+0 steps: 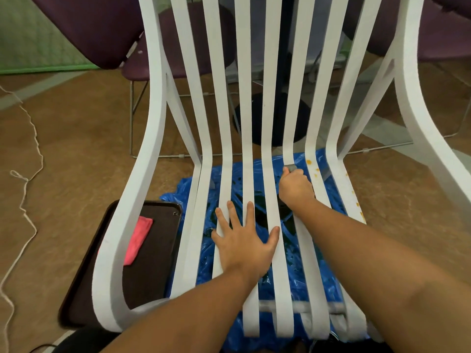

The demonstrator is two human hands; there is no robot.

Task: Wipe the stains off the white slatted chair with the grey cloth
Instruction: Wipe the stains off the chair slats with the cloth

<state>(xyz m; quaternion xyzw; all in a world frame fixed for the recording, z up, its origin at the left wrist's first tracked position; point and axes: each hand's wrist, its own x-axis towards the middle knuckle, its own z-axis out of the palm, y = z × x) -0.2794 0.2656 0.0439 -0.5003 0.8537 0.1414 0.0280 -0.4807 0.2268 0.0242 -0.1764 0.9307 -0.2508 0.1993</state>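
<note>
The left hand [244, 240] lies flat, fingers spread, on the seat slats of the white slatted chair [155, 98], bracing it. The right hand [295, 187] is fisted round the grey cloth [293, 168] at the seat-back bend. The cloth should next pass rightward, under firm pressure, onto the orange stains [309, 162].

Left hand [244, 240] flat on white slatted chair [270, 138], right hand [295, 187] gripping grey cloth [291, 168]
</note>
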